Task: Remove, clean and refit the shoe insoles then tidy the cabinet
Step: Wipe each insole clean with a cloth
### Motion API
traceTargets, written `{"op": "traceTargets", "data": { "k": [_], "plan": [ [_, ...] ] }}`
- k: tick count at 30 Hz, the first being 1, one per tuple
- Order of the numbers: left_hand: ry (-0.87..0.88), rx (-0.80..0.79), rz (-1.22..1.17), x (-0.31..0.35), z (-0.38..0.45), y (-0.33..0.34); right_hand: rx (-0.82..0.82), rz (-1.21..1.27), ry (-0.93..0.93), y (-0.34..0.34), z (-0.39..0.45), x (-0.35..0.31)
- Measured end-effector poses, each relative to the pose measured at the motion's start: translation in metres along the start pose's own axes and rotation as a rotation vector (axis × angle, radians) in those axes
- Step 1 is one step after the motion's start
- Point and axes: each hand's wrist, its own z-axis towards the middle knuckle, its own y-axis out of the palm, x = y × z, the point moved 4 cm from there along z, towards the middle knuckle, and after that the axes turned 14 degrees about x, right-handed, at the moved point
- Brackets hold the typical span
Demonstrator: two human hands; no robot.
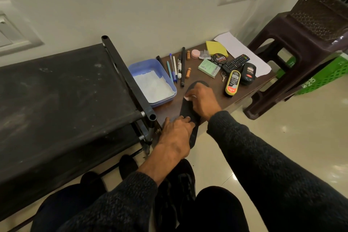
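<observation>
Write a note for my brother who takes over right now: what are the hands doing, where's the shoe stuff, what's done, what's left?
Left hand presses down the near end of the black insole on the low brown table.
Right hand rubs a small white wipe over the insole's far half.
Black shoes sit on the floor by the rack.
Done: this insole is out.
Left: finish wiping, refit the insoles, tidy up.

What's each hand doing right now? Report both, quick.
Left hand: fingers pressing the black insole's near end flat on the table.
Right hand: grip closed on a small white wipe, against the insole.
</observation>
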Motion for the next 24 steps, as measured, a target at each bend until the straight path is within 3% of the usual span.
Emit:
{"op": "traceTargets", "data": {
  "k": [4, 10, 15, 24],
  "plan": [
    [-0.005, -0.023, 0.027, 0.000, 0.004, 0.001, -0.012, -0.031, -0.004, -0.001, 0.015, 0.006],
    [-0.015, -0.024, -0.020, -0.001, -0.002, -0.002, 0.113, 0.001, 0.374, -0.006, 0.047, 0.041],
    [-0.005, 0.049, -0.074, -0.005, -0.005, 0.001, 0.167, -0.012, 0.483, -0.008, 0.014, 0.040],
    [0.007, 0.165, -0.108, -0.011, -0.011, 0.006, 0.172, -0.002, 0.203, -0.016, -0.075, -0.002]
  ]
}}
